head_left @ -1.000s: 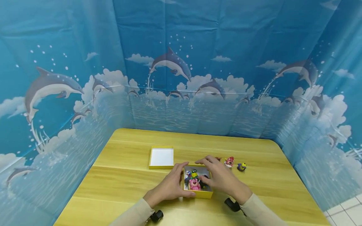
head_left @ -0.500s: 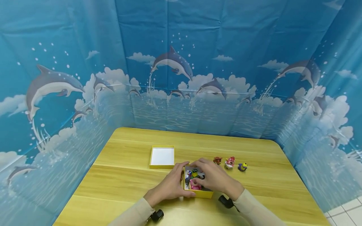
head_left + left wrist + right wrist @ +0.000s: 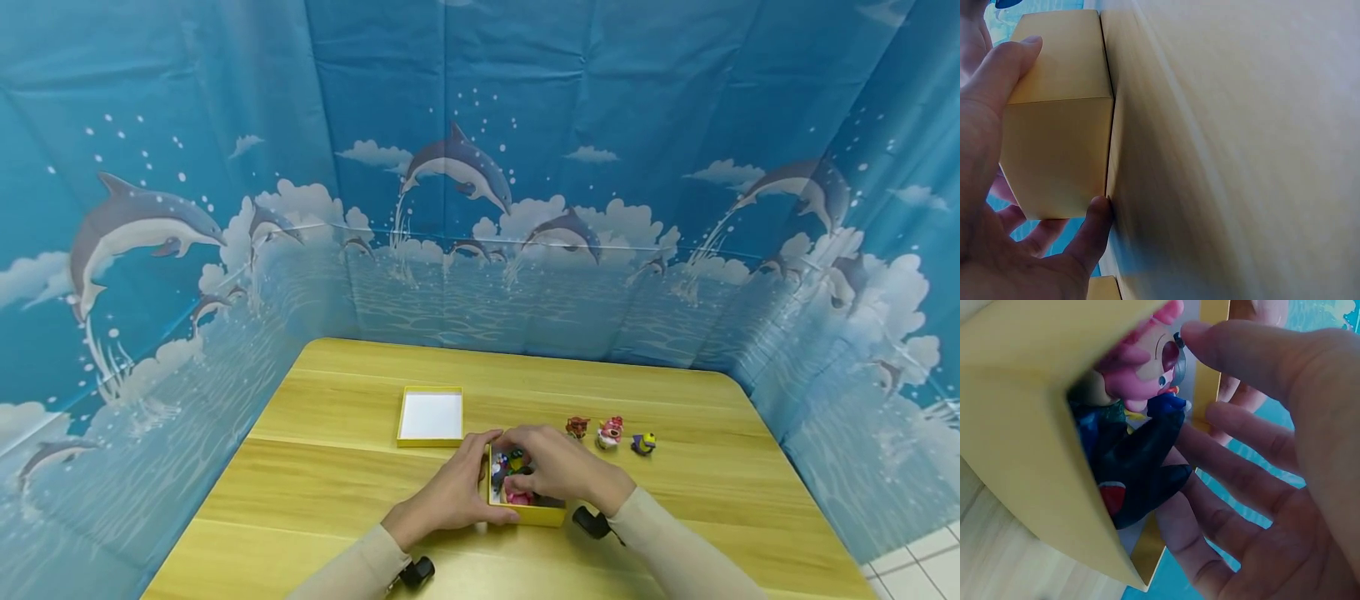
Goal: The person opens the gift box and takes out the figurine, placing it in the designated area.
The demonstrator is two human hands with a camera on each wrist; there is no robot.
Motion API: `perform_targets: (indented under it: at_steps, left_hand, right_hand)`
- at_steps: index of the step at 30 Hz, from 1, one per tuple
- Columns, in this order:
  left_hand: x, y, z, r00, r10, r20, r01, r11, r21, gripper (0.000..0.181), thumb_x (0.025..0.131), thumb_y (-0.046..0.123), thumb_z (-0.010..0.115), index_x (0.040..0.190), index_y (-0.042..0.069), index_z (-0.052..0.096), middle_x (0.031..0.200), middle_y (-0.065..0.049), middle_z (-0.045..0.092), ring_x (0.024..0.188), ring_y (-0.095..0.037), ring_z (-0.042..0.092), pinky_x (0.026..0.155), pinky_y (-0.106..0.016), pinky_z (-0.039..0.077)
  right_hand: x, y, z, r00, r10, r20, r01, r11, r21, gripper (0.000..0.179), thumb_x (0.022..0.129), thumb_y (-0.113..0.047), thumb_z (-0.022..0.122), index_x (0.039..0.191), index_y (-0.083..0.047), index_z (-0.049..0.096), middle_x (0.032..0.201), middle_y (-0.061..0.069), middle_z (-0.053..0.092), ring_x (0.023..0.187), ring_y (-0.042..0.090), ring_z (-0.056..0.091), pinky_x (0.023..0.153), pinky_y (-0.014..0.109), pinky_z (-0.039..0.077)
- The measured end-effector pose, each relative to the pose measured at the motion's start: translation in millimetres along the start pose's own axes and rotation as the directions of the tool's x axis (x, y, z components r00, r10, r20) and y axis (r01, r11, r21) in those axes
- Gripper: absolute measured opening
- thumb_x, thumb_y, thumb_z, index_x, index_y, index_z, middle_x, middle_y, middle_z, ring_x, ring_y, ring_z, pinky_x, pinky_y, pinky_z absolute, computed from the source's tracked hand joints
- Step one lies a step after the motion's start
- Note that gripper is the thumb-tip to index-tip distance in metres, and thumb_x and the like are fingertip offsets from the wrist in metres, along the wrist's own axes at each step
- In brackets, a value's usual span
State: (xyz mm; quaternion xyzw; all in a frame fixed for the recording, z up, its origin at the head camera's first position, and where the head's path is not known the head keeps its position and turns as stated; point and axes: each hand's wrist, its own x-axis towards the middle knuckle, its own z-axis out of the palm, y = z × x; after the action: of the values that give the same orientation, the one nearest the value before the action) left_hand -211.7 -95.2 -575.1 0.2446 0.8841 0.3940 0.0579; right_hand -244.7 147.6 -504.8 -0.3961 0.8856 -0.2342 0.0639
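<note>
A small yellow box [image 3: 536,517] stands on the table with several toy figures inside. My left hand [image 3: 452,487] grips its left side, the thumb along the front wall [image 3: 1054,56] and the fingers round the far side. Over the box's opening, my right hand [image 3: 566,467] reaches in with loosely bent, spread fingers. A pink bear figure [image 3: 1138,375] lies in the box near the right thumb. Beside it is a black figure [image 3: 1135,469] with a red patch, close to the right fingers; whether they touch it I cannot tell. The hand hides part of the contents from above.
A shallow yellow lid [image 3: 430,417] with a white inside lies behind and left of the box. To the right stand a brown-red figure [image 3: 577,427], a red-and-white bear figure [image 3: 610,432] and a purple-and-yellow figure [image 3: 643,443]. Dolphin-print curtains [image 3: 480,292] border the table.
My right hand has shifted left and lower over the box, covering more of the figures inside and uncovering the brown-red figure behind it. The left hand keeps its hold on the box.
</note>
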Motion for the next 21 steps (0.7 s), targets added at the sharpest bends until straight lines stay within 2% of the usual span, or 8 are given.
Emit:
perform_targets:
  at_steps: [4,9,13,21]
  left_hand:
    - [0.2,-1.0,0.9,1.000,-0.001,0.001,0.001,1.000,0.003,0.129,0.088,0.073,0.095,0.184,0.022,0.027,0.173,-0.007,0.046,0.153,-0.023,0.059,0.131,-0.053,0.054]
    - [0.4,-1.9,1.6,1.000,0.000,0.001,0.000,1.000,0.005,0.127,0.089,0.073,0.095,0.184,0.024,0.027,0.173,-0.007,0.046,0.155,-0.025,0.059,0.130,-0.054,0.054]
    - [0.6,-1.6,1.9,1.000,-0.008,-0.002,0.008,1.000,0.005,0.125,0.088,0.074,0.095,0.183,0.025,0.029,0.173,-0.006,0.046,0.156,-0.026,0.058,0.130,-0.054,0.054]
    - [0.7,-0.7,1.8,1.000,-0.019,-0.005,0.019,1.000,-0.003,0.127,0.087,0.074,0.096,0.183,0.027,0.028,0.173,-0.005,0.046,0.155,-0.025,0.058,0.131,-0.055,0.053]
  right_hand:
    - [5.1,4.2,1.4,0.999,-0.009,0.033,0.008,1.000,0.019,0.047,0.101,-0.020,0.095,0.143,-0.006,0.078,0.134,0.009,0.085,0.101,0.018,0.082,0.088,0.031,0.069]
    - [11.2,8.3,3.1,0.997,-0.021,0.076,0.018,0.999,0.044,0.039,0.102,-0.022,0.094,0.134,-0.007,0.080,0.119,0.006,0.084,0.087,0.007,0.071,0.078,0.023,0.060]
    - [14.3,9.2,3.6,0.997,-0.017,0.079,0.011,0.997,0.080,0.033,0.100,-0.022,0.095,0.125,-0.009,0.078,0.113,0.004,0.081,0.081,0.005,0.065,0.074,0.021,0.056]
    - [16.3,10.1,4.4,0.998,-0.014,0.057,0.007,0.991,0.130,0.026,0.103,-0.013,0.092,0.123,-0.007,0.076,0.109,0.003,0.079,0.082,0.001,0.067,0.076,0.022,0.061]
